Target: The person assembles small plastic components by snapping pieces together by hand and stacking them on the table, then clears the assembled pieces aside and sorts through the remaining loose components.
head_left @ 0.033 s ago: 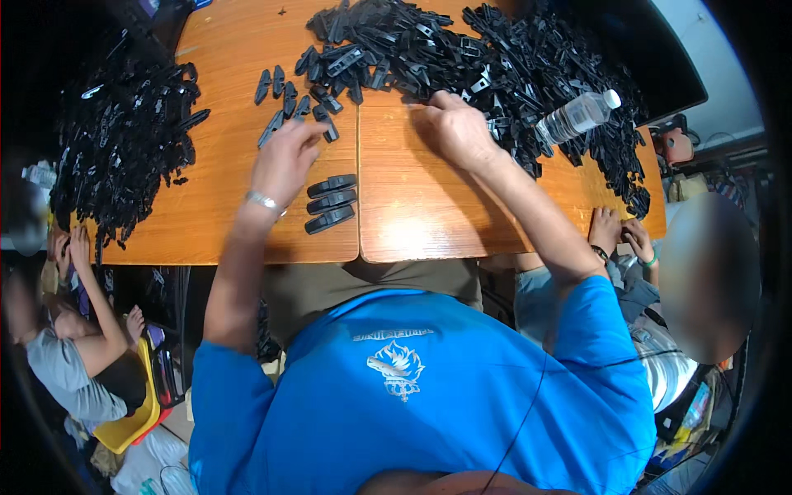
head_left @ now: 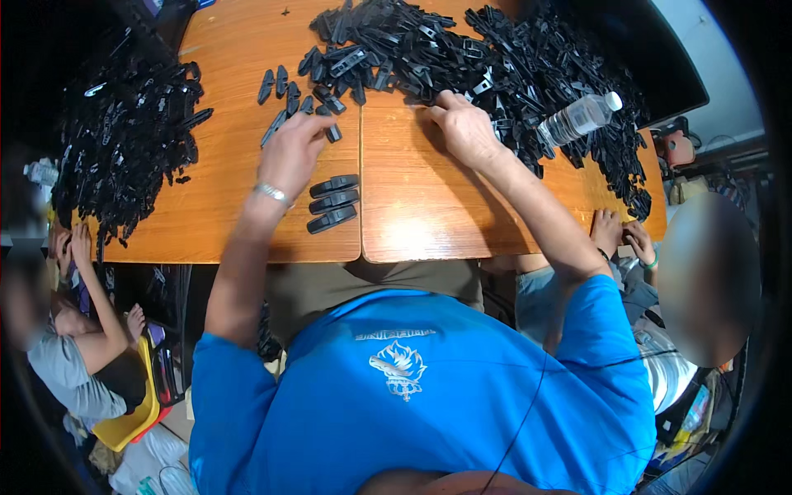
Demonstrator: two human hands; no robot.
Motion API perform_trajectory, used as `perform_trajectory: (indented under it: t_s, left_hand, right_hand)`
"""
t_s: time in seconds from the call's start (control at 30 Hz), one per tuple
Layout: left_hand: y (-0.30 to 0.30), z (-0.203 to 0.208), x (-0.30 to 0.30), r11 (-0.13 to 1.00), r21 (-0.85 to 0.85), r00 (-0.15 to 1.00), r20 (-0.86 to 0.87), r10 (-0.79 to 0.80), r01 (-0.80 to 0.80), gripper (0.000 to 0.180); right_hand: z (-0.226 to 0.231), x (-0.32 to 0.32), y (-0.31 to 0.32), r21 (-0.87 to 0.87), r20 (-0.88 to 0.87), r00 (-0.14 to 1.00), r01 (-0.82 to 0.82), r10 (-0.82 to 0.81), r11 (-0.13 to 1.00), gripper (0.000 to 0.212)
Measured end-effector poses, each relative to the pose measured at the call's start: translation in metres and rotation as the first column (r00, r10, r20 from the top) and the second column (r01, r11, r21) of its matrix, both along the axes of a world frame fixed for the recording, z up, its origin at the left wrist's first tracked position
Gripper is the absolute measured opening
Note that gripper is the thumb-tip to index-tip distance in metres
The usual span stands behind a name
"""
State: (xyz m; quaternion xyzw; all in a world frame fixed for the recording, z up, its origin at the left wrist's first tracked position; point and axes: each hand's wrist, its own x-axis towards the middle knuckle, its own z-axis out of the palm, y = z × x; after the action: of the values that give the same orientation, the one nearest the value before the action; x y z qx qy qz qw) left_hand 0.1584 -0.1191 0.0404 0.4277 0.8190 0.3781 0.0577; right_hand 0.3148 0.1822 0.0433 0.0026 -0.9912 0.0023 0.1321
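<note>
My left hand (head_left: 294, 153) reaches over a few loose black plastic clip-like pieces, its fingers slightly bent and apart. One short black piece (head_left: 333, 133) lies by its fingertips, and a longer one (head_left: 273, 129) beside its knuckles. At the near edge of the big heap of black pieces (head_left: 412, 49), my right hand (head_left: 467, 132) has its fingers curled together; whatever they hold is hidden. Between my forearms, close to the seam in the wooden tabletop (head_left: 404, 198), three larger black pieces (head_left: 333, 200) lie stacked in a neat row.
A clear bottle with a white cap (head_left: 580, 118) lies on the heap at the right. Another pile of black pieces (head_left: 128, 140) covers the table's left end. Co-workers' hands rest at the right table edge (head_left: 620, 233) and the left one (head_left: 73, 242).
My left hand has moved slightly to the right and away from me, onto the loose pieces. My right hand stays at the heap's edge, and the three-piece row lies as before.
</note>
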Motion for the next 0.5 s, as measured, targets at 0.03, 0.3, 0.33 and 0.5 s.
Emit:
perform_trajectory:
  t_s: [0.03, 0.3, 0.33, 0.5]
  left_hand:
    - [0.012, -0.003, -0.002, 0.998, -0.053, 0.991, -0.136, 0.020, -0.028, 0.032]
    - [0.021, -0.031, -0.015, 0.992, -0.084, 0.900, -0.432, 0.047, -0.092, 0.027]
    - [0.018, -0.025, -0.012, 0.993, -0.088, 0.919, -0.392, 0.042, -0.083, 0.025]
    - [-0.005, -0.030, 0.002, 0.997, -0.067, 0.961, -0.276, 0.005, -0.025, 0.021]
  right_hand:
    - [0.000, 0.000, 0.006, 0.055, 0.067, 0.998, 0.010, -0.014, 0.998, 0.015]
    - [-0.006, -0.038, 0.008, 0.217, 0.209, 0.978, -0.039, -0.007, 0.975, 0.014]
    - [-0.009, -0.040, 0.007, 0.215, 0.208, 0.978, -0.040, -0.006, 0.976, 0.014]
    - [-0.002, -0.042, -0.038, -0.183, 0.018, 0.989, -0.142, 0.148, 0.973, 0.024]
